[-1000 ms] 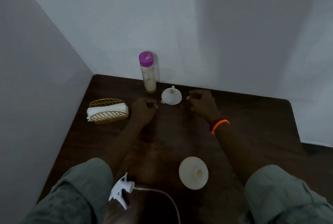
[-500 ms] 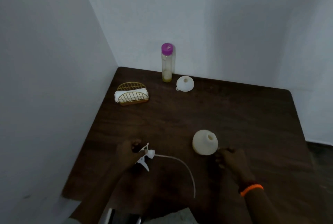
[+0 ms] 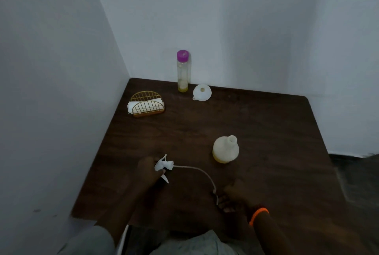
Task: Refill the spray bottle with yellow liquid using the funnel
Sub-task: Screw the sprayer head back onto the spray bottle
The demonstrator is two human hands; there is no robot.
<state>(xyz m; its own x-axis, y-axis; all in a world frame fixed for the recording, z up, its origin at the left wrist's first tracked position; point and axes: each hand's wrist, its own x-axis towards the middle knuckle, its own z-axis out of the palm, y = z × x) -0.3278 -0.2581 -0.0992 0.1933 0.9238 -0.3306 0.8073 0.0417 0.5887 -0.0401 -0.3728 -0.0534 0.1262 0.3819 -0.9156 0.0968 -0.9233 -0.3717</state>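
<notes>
The left hand (image 3: 148, 169) has its grip closed on the spray head (image 3: 163, 166); the right hand (image 3: 233, 195) pinches the tube's end (image 3: 215, 192); the open spray bottle (image 3: 225, 150) stands on the bench (image 3: 266, 127); the funnel (image 3: 202, 92) lies far back beside the yellow liquid bottle (image 3: 182, 71).

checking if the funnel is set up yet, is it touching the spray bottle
Apart. The head view shows the funnel lying near the table's far edge, with a wide stretch of bare wood between it and the open spray bottle standing mid-table.
</notes>
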